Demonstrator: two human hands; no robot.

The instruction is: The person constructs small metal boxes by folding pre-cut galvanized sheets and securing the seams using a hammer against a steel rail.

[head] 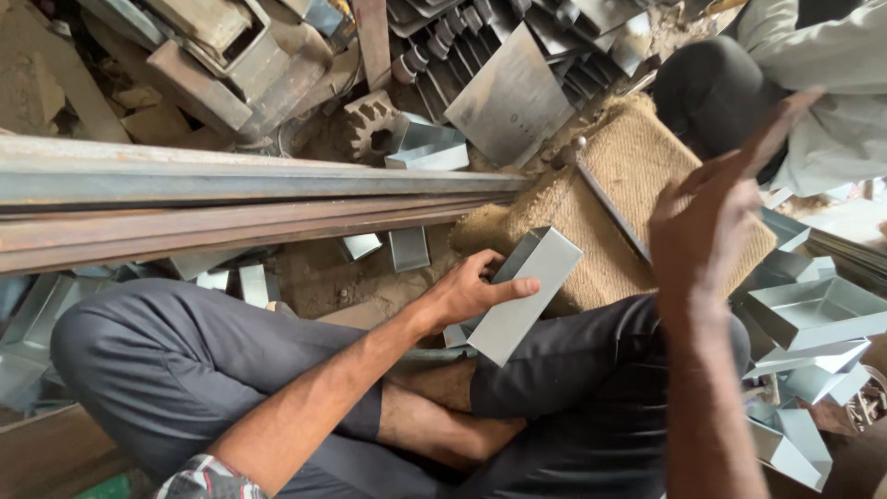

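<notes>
I sit cross-legged on the floor in dark trousers. My left hand (469, 291) grips a folded grey sheet-metal box piece (525, 294), thumb across its flat face, holding it tilted over my lap. My right hand (716, 208) is raised above my right knee, fingers spread and pointing up to the right, holding nothing. Under the metal piece lies a coarse burlap pad (628, 176) with a thin metal bar (605, 208) lying across it.
Long rusty steel rails (231, 199) run across the left. Finished grey metal trays (813, 310) pile up at right. Scrap sheet, channels and a gear (370, 120) lie at the top. Another person in dark trousers (711, 88) and a light shirt sits at upper right.
</notes>
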